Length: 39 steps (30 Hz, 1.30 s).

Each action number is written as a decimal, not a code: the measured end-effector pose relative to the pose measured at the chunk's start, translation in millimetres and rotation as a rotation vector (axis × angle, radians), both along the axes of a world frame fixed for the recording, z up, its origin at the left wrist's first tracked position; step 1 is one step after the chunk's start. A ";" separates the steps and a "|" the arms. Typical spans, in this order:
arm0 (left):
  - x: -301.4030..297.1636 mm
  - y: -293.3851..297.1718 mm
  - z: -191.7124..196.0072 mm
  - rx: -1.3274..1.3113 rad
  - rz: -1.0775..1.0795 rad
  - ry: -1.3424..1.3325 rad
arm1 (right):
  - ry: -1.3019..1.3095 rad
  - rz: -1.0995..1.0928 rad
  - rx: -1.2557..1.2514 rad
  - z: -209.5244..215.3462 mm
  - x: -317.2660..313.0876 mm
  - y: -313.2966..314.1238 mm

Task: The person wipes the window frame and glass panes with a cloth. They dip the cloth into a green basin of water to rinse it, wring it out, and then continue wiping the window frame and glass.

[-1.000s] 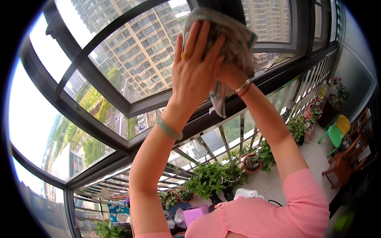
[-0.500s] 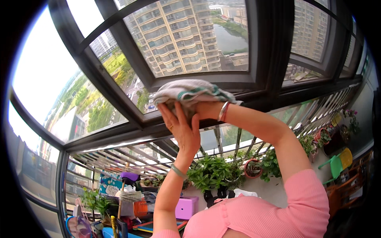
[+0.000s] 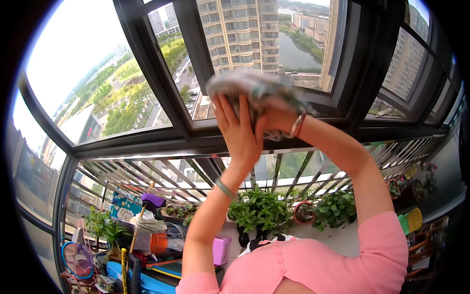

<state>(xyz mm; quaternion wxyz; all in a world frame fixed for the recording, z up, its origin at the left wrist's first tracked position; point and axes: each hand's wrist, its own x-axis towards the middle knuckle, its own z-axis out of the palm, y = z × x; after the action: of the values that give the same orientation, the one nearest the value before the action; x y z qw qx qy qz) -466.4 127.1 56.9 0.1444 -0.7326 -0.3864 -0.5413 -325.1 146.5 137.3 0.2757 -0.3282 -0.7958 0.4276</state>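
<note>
A bunched grey-white cloth point(image 3: 245, 83) with green stripes, smeared by motion, lies against the lower part of the dark window frame point(image 3: 338, 105). My left hand point(image 3: 238, 131) reaches up to it, fingers stretched out straight, their tips against its near side and the thumb apart. From the right, my right hand point(image 3: 279, 119) is wrapped in the cloth's folds and grips it; most of its fingers are hidden. A green bangle point(image 3: 224, 188) circles my left wrist, and a silver bangle point(image 3: 297, 124) my right.
Below the window runs a slatted metal railing point(image 3: 166, 171). Leafy potted plants point(image 3: 259, 209) stand along it, with a round pot point(image 3: 304, 212) beside them. At the lower left are a purple stool point(image 3: 221, 250), an orange container point(image 3: 158, 242) and a purple-netted hoop point(image 3: 78, 259).
Both hands and the cloth have shifted right and slightly up in the picture, the cloth now overlapping the glass. The whole view has also shifted and turned a little.
</note>
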 end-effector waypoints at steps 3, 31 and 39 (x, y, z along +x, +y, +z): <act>4.9 -14.1 -35.4 -0.090 -0.052 -0.071 | -0.477 -0.103 1.057 -49.2 10.7 12.6; -58.7 28.8 93.5 0.197 0.196 -0.131 | 0.190 0.179 0.618 20.4 -66.2 93.8; -37.7 0.3 1.0 -0.056 0.123 -0.213 | 0.162 0.222 0.439 -15.5 -53.6 64.6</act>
<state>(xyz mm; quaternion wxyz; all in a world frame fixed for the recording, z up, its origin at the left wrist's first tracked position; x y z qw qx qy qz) -504.2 127.4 57.8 0.1151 -0.6497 -0.4586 -0.5953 -378.7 211.1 121.7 0.3544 -0.1357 -0.8762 0.2971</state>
